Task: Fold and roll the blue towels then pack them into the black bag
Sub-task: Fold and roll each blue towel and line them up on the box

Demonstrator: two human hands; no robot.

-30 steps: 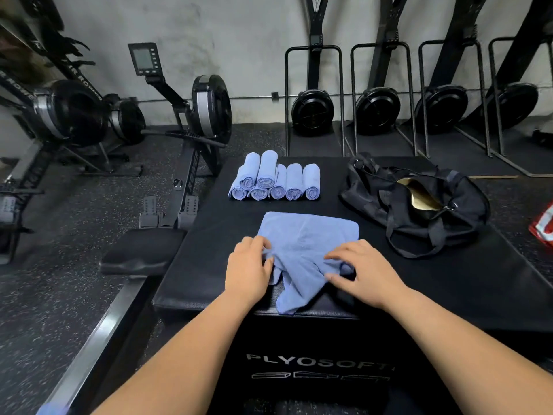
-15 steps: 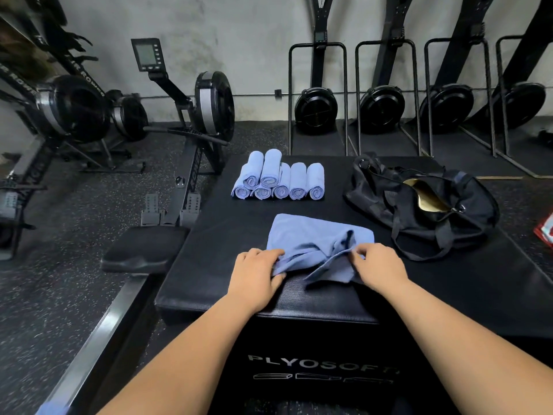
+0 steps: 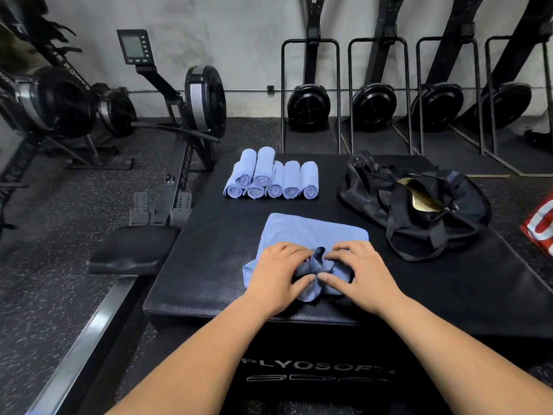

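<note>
A blue towel (image 3: 311, 232) lies on the black padded box (image 3: 209, 250), flat at its far half and bunched at its near edge. My left hand (image 3: 276, 275) and my right hand (image 3: 359, 277) sit side by side on the bunched part, fingers curled into the cloth, thumbs nearly touching. Several rolled blue towels (image 3: 270, 178) are stacked in a row at the back of the box. The black bag (image 3: 419, 205) rests to the right of them, its top open and a tan lining showing.
Rowing machines (image 3: 179, 115) stand on the rubber floor to the left, and upright ones (image 3: 374, 106) line the back wall. A rower seat (image 3: 131, 250) sits close to the box's left side. A red and white object (image 3: 541, 223) lies at the right edge.
Both hands have come together at the near edge of the towel, gathering it into a bunch between them. The far half of the towel still lies flat.
</note>
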